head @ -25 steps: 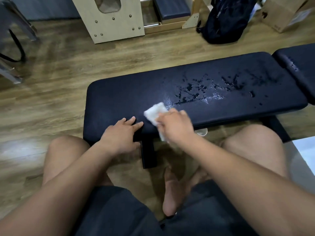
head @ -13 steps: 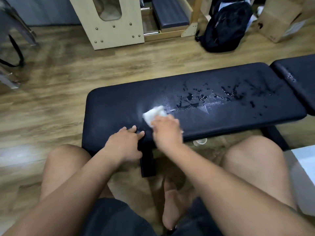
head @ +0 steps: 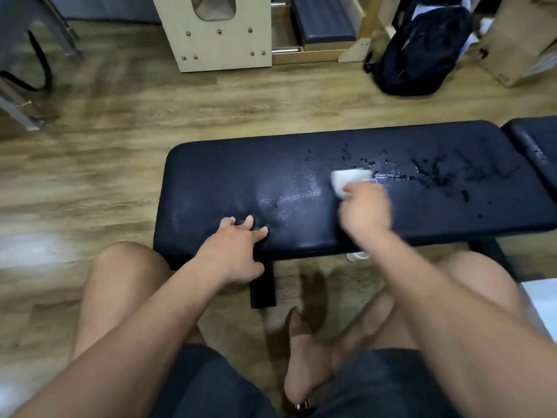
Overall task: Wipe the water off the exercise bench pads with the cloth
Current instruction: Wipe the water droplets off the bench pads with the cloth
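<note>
A long black bench pad (head: 229, 176) lies across the view in front of my knees. Water drops and streaks (head: 431, 173) cover its right half, and a thin wet smear (head: 289, 197) shines near its middle. My right hand (head: 366, 211) holds a small white cloth (head: 349, 178) down on the pad at the left edge of the drops. My left hand (head: 233, 251) rests on the pad's near edge with fingers spread. A second black pad (head: 533, 143) begins at the far right and also carries a few drops.
Wooden floor surrounds the bench. Behind it stand a pale wooden box frame (head: 217, 31), a black backpack (head: 422, 46) and a cardboard box (head: 518, 40). A metal frame leg (head: 18, 113) is at the far left. The bench's black leg (head: 262, 288) stands between my knees.
My right hand has slid the cloth to the right across the pad into the wet patch, leaving a smear behind. My left hand has stayed on the near edge.
</note>
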Demonstrator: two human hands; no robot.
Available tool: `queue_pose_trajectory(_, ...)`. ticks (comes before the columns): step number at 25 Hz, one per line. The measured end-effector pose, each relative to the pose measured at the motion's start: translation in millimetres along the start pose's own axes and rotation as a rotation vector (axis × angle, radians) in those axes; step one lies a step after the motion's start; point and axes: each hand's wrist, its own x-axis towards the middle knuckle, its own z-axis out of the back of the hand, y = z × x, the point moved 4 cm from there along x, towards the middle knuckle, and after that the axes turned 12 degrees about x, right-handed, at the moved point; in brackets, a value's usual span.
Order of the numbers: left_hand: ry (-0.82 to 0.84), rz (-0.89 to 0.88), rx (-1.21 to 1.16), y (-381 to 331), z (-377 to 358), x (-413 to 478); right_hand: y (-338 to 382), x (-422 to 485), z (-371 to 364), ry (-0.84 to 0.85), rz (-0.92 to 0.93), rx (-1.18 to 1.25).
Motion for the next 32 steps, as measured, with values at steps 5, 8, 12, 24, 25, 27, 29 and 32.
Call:
queue_pose_trajectory(5,-0.039,-0.015,-0.002,9,13,6,99,-66,-84,0.349,0.54,0.009)
queue_pose_trajectory(8,-0.188,0.134,0.009,9,24,10,23,-13,-28,0.14,0.436,-0.167)
queue_pose_trajectory(12,-0.116,0.169,-0.054,-6,23,30,-91,42,65,-0.083,0.03,-0.249)
queue_pose_trajectory(24,-0.029,0.179,-0.086,5,17,54,70,-20,-67,0.199,0.581,-0.127)
queue_pose_trajectory(25,-0.007,0.18,-0.084,5,18,53,45,-2,-51,0.151,0.577,-0.204)
queue_pose_trajectory(27,0.005,0.177,-0.088,3,20,53,-20,49,-7,0.051,0.359,-0.293)
queue_pose_trajectory(29,0.008,0.181,-0.1,3,20,55,-68,83,35,-0.012,0.105,-0.277)
queue_pose_trajectory(32,0.016,0.205,-0.117,2,20,60,-54,76,35,-0.079,-0.025,-0.21)
